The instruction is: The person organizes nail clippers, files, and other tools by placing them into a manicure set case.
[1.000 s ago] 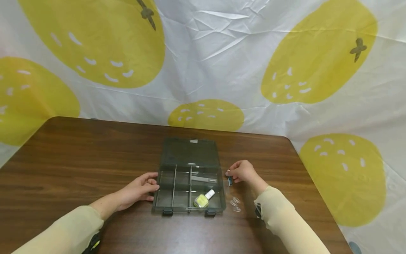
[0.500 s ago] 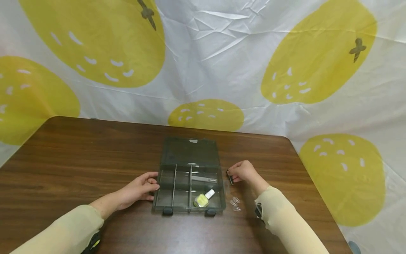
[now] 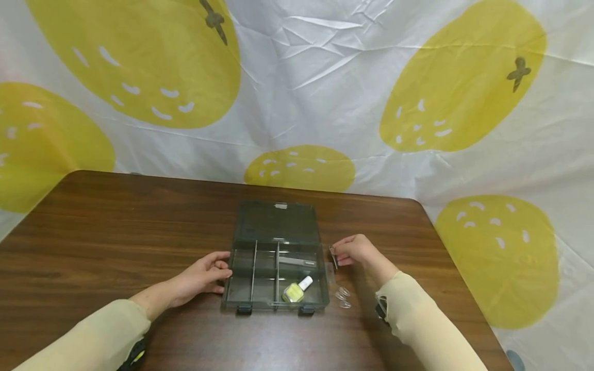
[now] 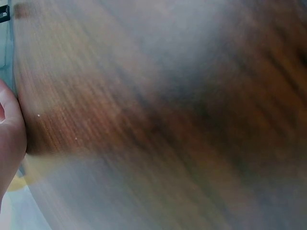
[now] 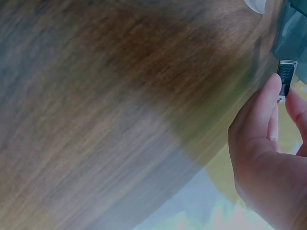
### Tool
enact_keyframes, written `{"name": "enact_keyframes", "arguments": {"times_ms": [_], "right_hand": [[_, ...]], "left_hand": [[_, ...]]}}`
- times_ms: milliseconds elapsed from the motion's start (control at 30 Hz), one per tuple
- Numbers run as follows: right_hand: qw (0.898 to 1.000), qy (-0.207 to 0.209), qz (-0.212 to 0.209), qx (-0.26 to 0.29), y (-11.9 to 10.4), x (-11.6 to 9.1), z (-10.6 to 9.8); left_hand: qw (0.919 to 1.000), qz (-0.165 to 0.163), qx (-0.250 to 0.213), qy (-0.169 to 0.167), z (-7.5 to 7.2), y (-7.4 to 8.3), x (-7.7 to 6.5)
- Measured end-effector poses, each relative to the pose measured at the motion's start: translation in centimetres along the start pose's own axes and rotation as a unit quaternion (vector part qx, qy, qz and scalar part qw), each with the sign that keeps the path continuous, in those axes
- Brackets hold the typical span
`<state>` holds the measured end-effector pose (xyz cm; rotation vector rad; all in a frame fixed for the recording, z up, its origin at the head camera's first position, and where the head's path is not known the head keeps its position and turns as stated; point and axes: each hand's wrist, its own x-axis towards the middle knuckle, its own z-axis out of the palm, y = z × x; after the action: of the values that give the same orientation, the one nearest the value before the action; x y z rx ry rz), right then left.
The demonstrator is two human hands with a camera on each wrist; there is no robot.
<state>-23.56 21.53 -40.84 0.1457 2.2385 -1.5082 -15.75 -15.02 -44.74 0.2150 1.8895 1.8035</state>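
Note:
My right hand (image 3: 359, 251) pinches a small metal nail clipper (image 3: 333, 257) between thumb and fingers, just right of the box. In the right wrist view the clipper (image 5: 287, 75) shows a dark textured face. My left hand (image 3: 199, 281) rests against the left wall of a smoky see-through divider box (image 3: 241, 289), its fingers relaxed. The lid (image 3: 278, 222) lies folded back. In the right-hand compartments are a yellow-green nail polish bottle (image 3: 293, 293) with a white cap and a flat grey strip (image 3: 297, 262). The left wrist view shows only part of the hand (image 4: 10, 129).
Several small clear oval pieces (image 3: 343, 294) lie on the brown wooden table (image 3: 162, 221) right of the box. A clear flat piece (image 3: 331, 274) sits close to the box's right side. A fruit-patterned cloth (image 3: 325, 103) hangs behind the table.
The nail clipper has turned in my right hand's fingers, from showing a bluish face to looking thin and edge-on, slightly nearer the box. My left hand has stayed in place.

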Motion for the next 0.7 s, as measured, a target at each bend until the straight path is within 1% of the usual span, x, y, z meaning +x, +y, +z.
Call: {"name": "enact_keyframes", "arguments": {"times_ms": [200, 400, 700], "right_hand": [[1.0, -0.014, 0.0, 0.005, -0.4, -0.3, -0.1], [1.0, -0.021, -0.002, 0.011, -0.9, -0.3, -0.2], [0.998, -0.036, 0.017, 0.046, -1.4, -0.3, -0.6]], "left_hand": [[0.9999, -0.006, 0.009, 0.0, -0.2, -0.2, 0.0], [1.0, -0.001, 0.002, -0.002, -0.1, -0.2, 0.0], [1.0, -0.001, 0.002, -0.001, 0.0, -0.2, 0.1]]}}
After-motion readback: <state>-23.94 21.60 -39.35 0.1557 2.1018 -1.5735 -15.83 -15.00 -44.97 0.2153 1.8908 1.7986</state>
